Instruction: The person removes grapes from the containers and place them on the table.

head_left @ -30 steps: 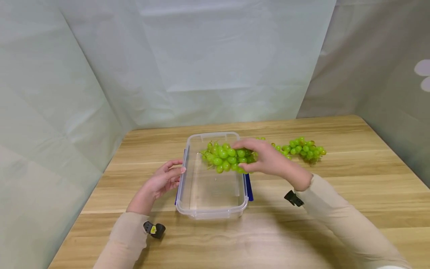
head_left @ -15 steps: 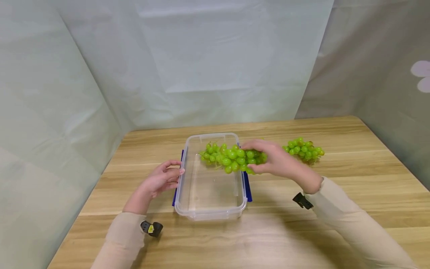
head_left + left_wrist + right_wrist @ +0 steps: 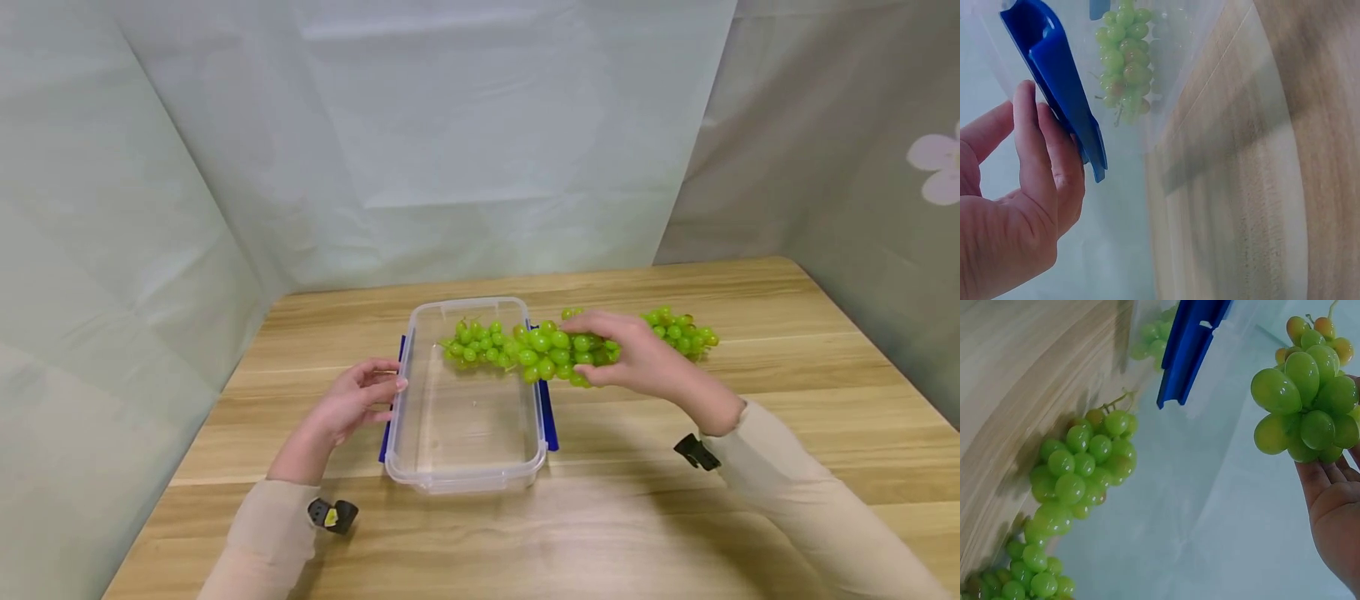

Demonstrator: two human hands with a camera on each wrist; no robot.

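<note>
Only the head view is showing both left hand (image 3: 352, 401), loose, and right hand (image 3: 641, 354), grasping oval green grapes (image 3: 552, 358).

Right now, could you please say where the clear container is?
In the head view, the clear container stands on the table, just right of the left hand.

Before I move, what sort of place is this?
Probably a makeshift recording booth: a wooden table, a creased pale backdrop close behind it, and black gear at both wrists.
</note>
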